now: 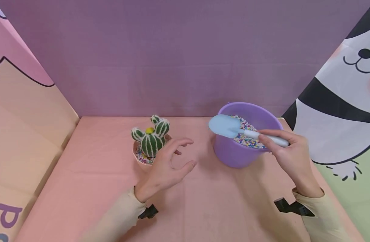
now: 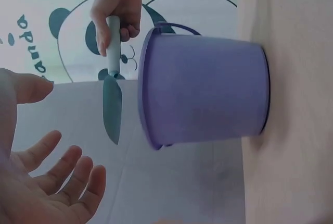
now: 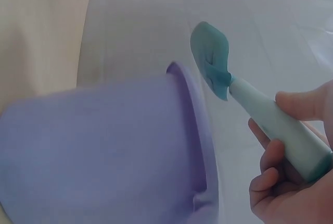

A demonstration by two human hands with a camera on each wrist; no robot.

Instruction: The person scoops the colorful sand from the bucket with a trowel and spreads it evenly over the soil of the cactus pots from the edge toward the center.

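Note:
My right hand (image 1: 289, 153) grips the white handle of a small garden trowel (image 1: 225, 126), thumb along the top. The trowel's light blue blade points left, above the rim of a purple bucket (image 1: 237, 156). Multicoloured pebbles (image 1: 248, 139) fill part of that bucket. In the right wrist view the fingers (image 3: 273, 156) wrap the trowel's handle. My left hand (image 1: 168, 164) holds nothing; its fingers are spread and relaxed in front of a potted cactus (image 1: 152, 144). The hand partly hides the cactus's pale pink pot (image 1: 142, 165), which has similar pebbles round the plant.
A pink cloth covers the table (image 1: 203, 208). Behind it stands a plain purple backdrop (image 1: 178, 60). A panda-printed panel (image 1: 339, 111) rises at the right, close to the bucket, and a beige and pink printed panel (image 1: 24, 111) at the left.

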